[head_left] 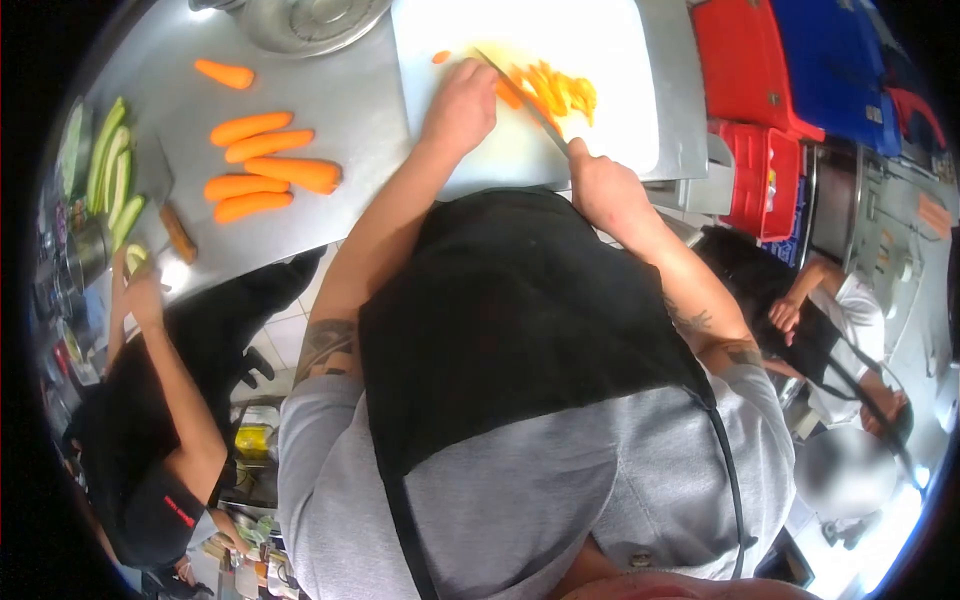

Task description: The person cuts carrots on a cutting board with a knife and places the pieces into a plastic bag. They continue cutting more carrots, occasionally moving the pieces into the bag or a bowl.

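Note:
My right hand (608,188) is wrapped around the handle of a kitchen knife (545,122). Its long blade slants up and left across a white cutting board (625,60). My left hand (462,108) is closed on the board beside the blade, fingertips curled down at a carrot piece (508,94) that my fingers partly hide. Right of the blade lies a heap of cut carrot sticks (560,90). A small carrot bit (441,57) rests above and left of my left hand.
Several peeled carrots (262,150) lie on the metal table (360,120), left of the board. A metal bowl (315,22) stands behind them. At far left, a co-worker's hands (142,290) are near green vegetables (110,165) and a wooden-handled knife (178,235). Red bins (752,180) stand right; another person (850,320) is beyond.

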Motion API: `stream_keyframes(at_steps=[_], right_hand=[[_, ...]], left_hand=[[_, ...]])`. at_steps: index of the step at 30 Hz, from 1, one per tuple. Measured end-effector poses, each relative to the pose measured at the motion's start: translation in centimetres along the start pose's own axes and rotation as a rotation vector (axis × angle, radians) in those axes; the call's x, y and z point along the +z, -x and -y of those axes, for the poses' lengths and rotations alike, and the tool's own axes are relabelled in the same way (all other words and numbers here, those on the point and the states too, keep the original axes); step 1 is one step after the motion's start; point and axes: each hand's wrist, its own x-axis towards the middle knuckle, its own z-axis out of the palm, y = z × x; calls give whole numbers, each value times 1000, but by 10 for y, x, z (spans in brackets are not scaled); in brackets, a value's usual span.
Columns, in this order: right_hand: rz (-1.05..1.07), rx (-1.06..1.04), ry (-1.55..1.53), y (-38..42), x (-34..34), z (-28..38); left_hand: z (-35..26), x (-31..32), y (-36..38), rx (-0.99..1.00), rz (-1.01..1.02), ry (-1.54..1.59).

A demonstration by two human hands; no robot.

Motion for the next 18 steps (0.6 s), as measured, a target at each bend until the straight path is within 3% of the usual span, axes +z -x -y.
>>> stream_keyframes(at_steps=[7,11,18], right_hand=[[9,1,5,10,-8,1],[-21,-32,-69,-26,29,-13],[6,-36,-44,-2,-6,-7]], left_hand=[[-2,-3,-1,9,11,-22],[-1,-4,-3,20,21,-67],[-8,-11,-1,-8,60,-114]])
